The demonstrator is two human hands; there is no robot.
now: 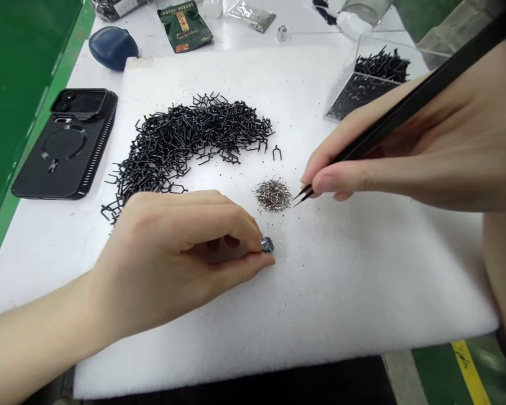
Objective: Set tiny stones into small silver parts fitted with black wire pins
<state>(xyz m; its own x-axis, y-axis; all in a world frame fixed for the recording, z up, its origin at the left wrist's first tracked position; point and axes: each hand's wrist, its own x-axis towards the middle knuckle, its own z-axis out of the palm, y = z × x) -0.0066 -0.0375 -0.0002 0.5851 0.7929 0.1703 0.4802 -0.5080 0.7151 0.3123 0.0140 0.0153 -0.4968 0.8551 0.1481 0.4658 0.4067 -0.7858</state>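
Note:
Between the thumb and fingers of my left hand (181, 253) is pinched a small metallic blue-grey block (267, 244), its end facing right. My right hand (413, 129) grips black tweezers (388, 126), whose fine tips are slightly apart with nothing visible between them. Just left of the tips lies a small heap of tiny shiny metal bits (273, 195) on the white foam sheet (362, 270). Behind my left hand a curved pile of black forked pieces (194, 132) spreads out, and one loose forked piece (277, 153) lies apart at its right end.
A black phone (65, 146) lies left of the foam. At the back are a dark blue rounded object (113, 48), a green packet (185, 27), a clear bag (248, 14) and a small metallic piece (281, 34). A clear box (341, 95) with black pieces stands behind my right hand.

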